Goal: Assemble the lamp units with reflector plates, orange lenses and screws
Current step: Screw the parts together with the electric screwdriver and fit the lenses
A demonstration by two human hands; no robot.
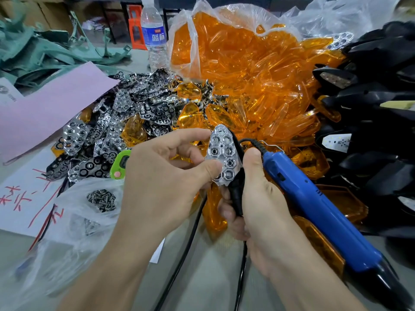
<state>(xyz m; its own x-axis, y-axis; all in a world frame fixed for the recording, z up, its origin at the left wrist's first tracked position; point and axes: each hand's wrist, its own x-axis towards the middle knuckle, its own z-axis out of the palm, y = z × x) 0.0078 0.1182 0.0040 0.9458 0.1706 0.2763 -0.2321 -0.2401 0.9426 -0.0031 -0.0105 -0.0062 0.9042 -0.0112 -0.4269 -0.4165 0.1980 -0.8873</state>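
Pinching a chrome reflector plate (224, 156) between thumb and forefinger, the left hand (170, 176) holds it dead centre, pointed tip up, honeycomb cells facing us. Right behind it, the right hand (260, 203) is wrapped round a black lamp unit (237, 194), fingers curled underneath, thumb up along the plate's right edge. The plate sits against the unit's face; whether it is fully seated, I cannot tell. A blue electric screwdriver (314, 203) lies along the outer side of that right hand, nose towards the near right corner, cord end up by the thumb, and whether the hand actually grips it is not clear. Beyond the hands, a great heap of orange lenses (258, 86) spills out of a clear bag (193, 48). Left of that, a pile of loose reflectors (125, 117). Near left, screws (102, 199) in an open plastic bag (74, 212). Far right, stacked black housings (381, 104). A water bottle (153, 34) stands at the back, a pink sheet (45, 108) lies to the left, and a black cable (186, 243) runs over the grey table (213, 277) between the forearms.
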